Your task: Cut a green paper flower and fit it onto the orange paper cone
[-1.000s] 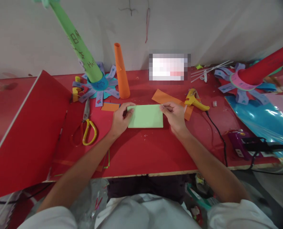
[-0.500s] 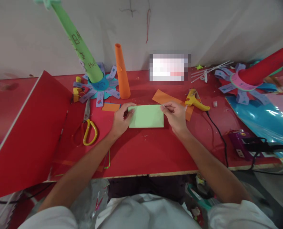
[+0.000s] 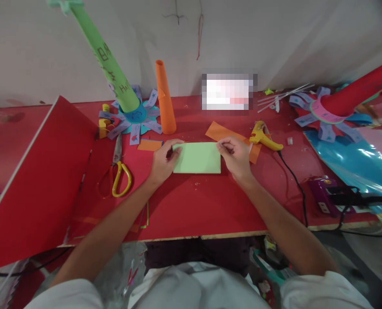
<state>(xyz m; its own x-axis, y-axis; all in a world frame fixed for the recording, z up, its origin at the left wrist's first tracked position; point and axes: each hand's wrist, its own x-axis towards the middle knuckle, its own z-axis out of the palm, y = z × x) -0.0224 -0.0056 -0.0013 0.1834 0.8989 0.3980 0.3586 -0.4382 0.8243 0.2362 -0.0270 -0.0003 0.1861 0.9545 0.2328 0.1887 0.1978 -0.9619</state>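
Note:
A light green paper rectangle (image 3: 197,158) is held over the red table (image 3: 197,206). My left hand (image 3: 165,159) pinches its left end, thumb on the front face. At its upper right corner, my right hand (image 3: 236,155) grips it between thumb and fingers. Orange paper strips (image 3: 225,130) lie just behind and beside my right hand. A small orange piece (image 3: 150,144) is behind my left hand. Yellow-handled scissors (image 3: 122,178) lie to the left of my left hand.
An orange paper cone (image 3: 166,103) and a green paper tube (image 3: 109,64) stand at the back. A yellow glue gun (image 3: 264,136) with a black cord is at right, near a purple box (image 3: 328,195). A red board (image 3: 39,184) leans up at left.

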